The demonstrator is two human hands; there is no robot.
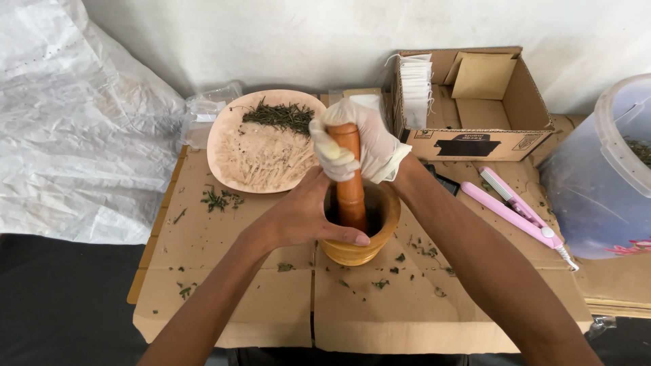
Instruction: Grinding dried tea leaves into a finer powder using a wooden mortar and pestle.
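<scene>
At nine o'clock from the middle of the flattened cardboard sheet (224,298), a crumpled white plastic sack (81,122) slumps against the wall. Moving rightward, a round tan plate (234,173) carries dried green needle-like herbs at its top and pale crushed bits below; loose flakes lie scattered on the cardboard at its six o'clock. The bare left hand (305,217) comes in from seven o'clock, forearm angled up, fingers wrapped around the near rim of the wooden mortar (356,249), thumb lying along its front edge, steadying it. The mortar is rounded, smooth, honey-coloured, and sits at centre. The right hand (363,146), in a thin white glove, is clenched over the top of the reddish-brown wooden pestle (351,193), which stands nearly upright with its lower end inside the bowl. At one o'clock an open cardboard box (502,129) holds white paper sachets. At three o'clock lies a pink flat-iron sealer (519,207), then a translucent plastic bucket (603,169).
</scene>
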